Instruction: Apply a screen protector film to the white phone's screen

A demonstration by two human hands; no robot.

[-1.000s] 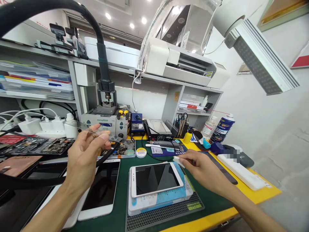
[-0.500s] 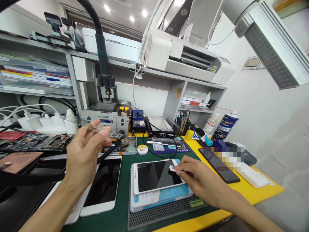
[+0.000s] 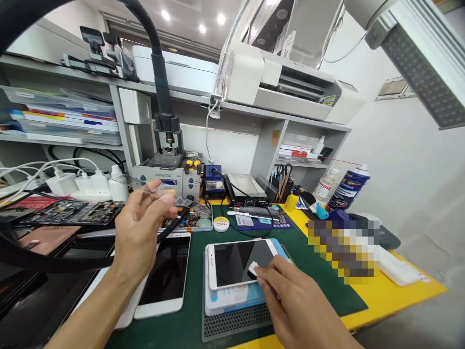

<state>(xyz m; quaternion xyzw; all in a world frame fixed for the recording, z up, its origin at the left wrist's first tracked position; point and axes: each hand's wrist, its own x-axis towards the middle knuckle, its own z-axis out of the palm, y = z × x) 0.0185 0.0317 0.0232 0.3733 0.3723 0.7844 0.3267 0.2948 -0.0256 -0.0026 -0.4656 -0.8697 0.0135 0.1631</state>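
Observation:
In the head view my left hand [image 3: 138,232] is raised on the left, its fingers pinching a thin clear sheet [image 3: 127,182] that looks like a screen protector. My right hand [image 3: 290,295] pinches a small white wipe [image 3: 253,267] and presses it on the dark screen of a white-framed phone [image 3: 232,264]. That phone lies face up on a blue-and-white flat box [image 3: 232,296], which rests on a black perforated pad [image 3: 232,322]. Below my left forearm's right side, another white phone [image 3: 169,271] lies face up.
Black lamp arm [image 3: 160,82] curves in at the left. Phone circuit boards [image 3: 76,213] and chargers [image 3: 83,182] crowd the left. Behind stand a rework station [image 3: 163,177] and a round yellow-white tin [image 3: 221,223]. A spray can [image 3: 348,189] and bottle [image 3: 325,189] stand right.
My right hand has moved the wipe down and left over the phone screen. The left hand still holds the clear sheet up. The whole view has shifted slightly.

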